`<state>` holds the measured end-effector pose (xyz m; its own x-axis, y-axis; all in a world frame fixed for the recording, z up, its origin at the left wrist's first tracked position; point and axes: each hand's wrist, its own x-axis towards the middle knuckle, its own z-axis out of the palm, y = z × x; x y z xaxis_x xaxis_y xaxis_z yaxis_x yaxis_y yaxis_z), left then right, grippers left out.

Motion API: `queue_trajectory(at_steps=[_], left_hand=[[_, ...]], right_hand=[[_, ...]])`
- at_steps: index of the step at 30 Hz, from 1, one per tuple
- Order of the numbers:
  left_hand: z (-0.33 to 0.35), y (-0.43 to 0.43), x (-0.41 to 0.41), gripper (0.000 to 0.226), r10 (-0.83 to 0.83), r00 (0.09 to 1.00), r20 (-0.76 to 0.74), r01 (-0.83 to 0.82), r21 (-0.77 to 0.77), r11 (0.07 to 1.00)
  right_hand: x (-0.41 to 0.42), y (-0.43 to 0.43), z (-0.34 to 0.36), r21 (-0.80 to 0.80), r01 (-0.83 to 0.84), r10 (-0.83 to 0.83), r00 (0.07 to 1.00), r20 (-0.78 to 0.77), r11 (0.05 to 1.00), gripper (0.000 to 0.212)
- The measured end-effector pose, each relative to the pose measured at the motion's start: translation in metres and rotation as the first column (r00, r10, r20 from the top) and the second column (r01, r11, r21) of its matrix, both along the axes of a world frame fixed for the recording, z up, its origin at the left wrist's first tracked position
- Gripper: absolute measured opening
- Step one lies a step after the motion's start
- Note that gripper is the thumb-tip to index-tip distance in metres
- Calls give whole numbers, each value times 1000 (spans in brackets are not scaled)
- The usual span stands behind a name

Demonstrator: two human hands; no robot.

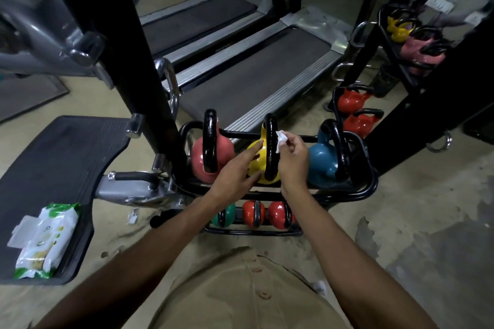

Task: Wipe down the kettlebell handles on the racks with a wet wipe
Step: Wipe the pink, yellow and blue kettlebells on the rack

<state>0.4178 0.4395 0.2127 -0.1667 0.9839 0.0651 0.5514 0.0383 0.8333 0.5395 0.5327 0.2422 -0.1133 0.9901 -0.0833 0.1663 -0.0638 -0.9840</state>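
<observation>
A black tube rack point(369, 189) holds three kettlebells on its top tier: pink point(197, 160), yellow point(255, 149) and blue point(322, 160), each with a black handle. My right hand point(294, 160) pinches a small white wet wipe point(281, 139) against the right side of the yellow kettlebell's handle point(270, 147), near its top. My left hand point(238, 171) lies flat with fingers spread against the yellow bell's left side. The lower tier carries a green point(227, 218) and two red kettlebells point(278, 215).
A pack of wet wipes point(45, 240) with its flap open lies on a black footplate point(53, 163) at the left. Black machine posts stand left and right of the rack. Two treadmills point(254, 75) lie behind. A second rack point(409, 43) with more kettlebells stands at the right.
</observation>
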Motion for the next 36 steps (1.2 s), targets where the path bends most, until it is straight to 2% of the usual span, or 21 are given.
queue_trajectory(at_steps=[2,4,7,9,12,14,16,17,19,21,23,24,25,26,27,28,30,31,33,36], left_hand=[[8,5,6,84,-2,993,-115,8,51,999],[13,6,12,86,9,976,-218,7,74,997],[12,2,17,87,26,936,-352,20,126,992],[10,-2,19,86,15,927,-374,40,139,989],[14,-5,22,81,19,913,-408,39,134,990],[18,-5,25,79,24,901,-433,37,132,991],[23,-5,25,78,18,890,-456,40,118,992],[25,-4,24,78,15,883,-470,42,109,993],[27,-4,23,78,14,873,-487,39,98,994],[28,-4,22,80,13,868,-496,34,86,996],[29,-5,22,85,4,865,-501,32,64,997],[29,-5,23,87,-1,868,-497,33,56,998],[28,-5,23,89,-4,873,-488,33,51,998],[28,-5,23,90,-6,879,-476,32,46,998],[28,-6,24,91,-8,886,-464,31,42,999],[28,-6,24,91,-9,891,-454,32,44,999],[29,-7,25,90,-9,896,-444,35,50,998],[30,-8,26,89,-12,896,-445,38,51,998],[30,-10,28,85,-19,893,-450,50,59,997],[25,-13,31,84,-9,887,-462,52,80,995]], right_hand=[[-12,14,9,49,-15,12,998,62,999,22],[-26,40,20,92,-89,67,974,219,992,25],[-46,86,29,60,-278,211,837,506,959,28],[-55,107,35,-16,-431,332,670,664,902,31],[-69,118,50,-117,-635,436,373,819,764,34],[-80,116,61,-212,-744,414,94,905,633,31],[-86,107,68,-294,-806,287,-162,944,514,27],[-86,101,70,-308,-827,219,-229,949,470,25],[-81,90,73,-281,-867,102,-263,959,411,21],[-71,83,72,-188,-900,39,-188,981,393,18],[-54,79,63,-15,-904,32,-2,999,426,19],[-42,75,57,116,-880,57,160,985,460,20],[-30,69,49,259,-813,99,359,928,522,18],[-18,58,44,376,-695,131,559,819,613,16],[-8,48,37,426,-545,148,723,675,722,15],[-2,39,31,390,-398,147,832,535,830,16],[-3,35,19,153,-198,148,946,288,968,17],[-7,38,17,-5,-143,142,978,154,990,16],[-10,40,14,-213,-114,116,993,-3,970,18],[3,13,12,-281,-158,151,987,-49,947,29]])
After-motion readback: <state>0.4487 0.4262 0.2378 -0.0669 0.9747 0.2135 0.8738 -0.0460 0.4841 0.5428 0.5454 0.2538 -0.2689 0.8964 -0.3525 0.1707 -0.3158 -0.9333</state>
